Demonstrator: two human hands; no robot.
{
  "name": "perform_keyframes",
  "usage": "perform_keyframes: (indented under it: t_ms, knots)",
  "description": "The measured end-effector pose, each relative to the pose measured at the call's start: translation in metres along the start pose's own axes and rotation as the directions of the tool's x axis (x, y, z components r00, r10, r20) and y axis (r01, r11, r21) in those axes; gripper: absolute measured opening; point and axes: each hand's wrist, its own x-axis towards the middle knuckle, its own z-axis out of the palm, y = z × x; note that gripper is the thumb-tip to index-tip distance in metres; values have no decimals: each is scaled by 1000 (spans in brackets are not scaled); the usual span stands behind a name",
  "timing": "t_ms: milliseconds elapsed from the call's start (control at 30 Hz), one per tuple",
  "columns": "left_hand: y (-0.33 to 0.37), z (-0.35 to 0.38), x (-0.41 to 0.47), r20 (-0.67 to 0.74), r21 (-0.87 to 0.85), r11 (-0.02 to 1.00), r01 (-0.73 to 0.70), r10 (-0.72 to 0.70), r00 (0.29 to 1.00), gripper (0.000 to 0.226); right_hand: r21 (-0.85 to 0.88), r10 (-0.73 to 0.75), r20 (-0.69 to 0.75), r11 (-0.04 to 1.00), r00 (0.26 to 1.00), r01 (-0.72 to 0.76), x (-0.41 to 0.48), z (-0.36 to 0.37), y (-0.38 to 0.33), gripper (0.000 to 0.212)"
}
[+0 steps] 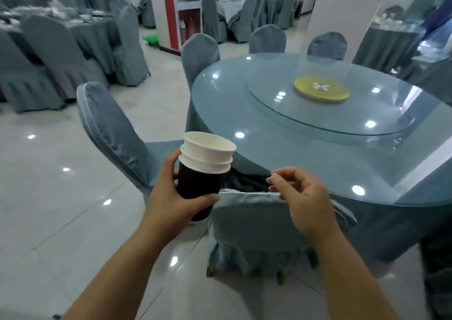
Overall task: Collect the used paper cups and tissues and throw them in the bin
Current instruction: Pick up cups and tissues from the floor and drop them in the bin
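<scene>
My left hand [171,197] grips a stack of paper cups [204,170], dark brown outside with white rims, three nested together and tilted a little to the right. My right hand [300,197] hovers just above the back of the nearest chair [256,226], fingers loosely curled, thumb and forefinger close together with nothing between them. No tissue or bin shows in the head view.
A round glass-topped table [281,163] with a turntable [318,124] and yellow centre disc [321,88] stands ahead. Blue-grey covered chairs ring it, one at the left [115,134]. Shiny tiled floor [61,209] opens to the left. More covered tables and chairs fill the background.
</scene>
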Motion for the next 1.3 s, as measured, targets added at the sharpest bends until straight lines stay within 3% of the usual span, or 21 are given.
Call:
perform_keyframes:
  t_ms: [267, 633, 867, 1300]
  knots:
    - [-6, -32, 102, -159, 78, 997, 1, 11, 987, 91, -6, -89, 148, 996, 985, 91, 132, 51, -6, 5]
    - [-32, -136, 199, -354, 252, 963, 100, -5, 935, 94, 104, -63, 298, 994, 953, 33, 245, 177, -1, 12]
    - [-59, -243, 265, -320, 333, 942, 24, 90, 943, 94, 104, -88, 273, 993, 958, 62, 280, 299, -14, 10]
    - [-119, -387, 396, -328, 390, 920, 38, 100, 939, 94, -38, -68, 341, 996, 938, 86, 372, 474, -44, 4]
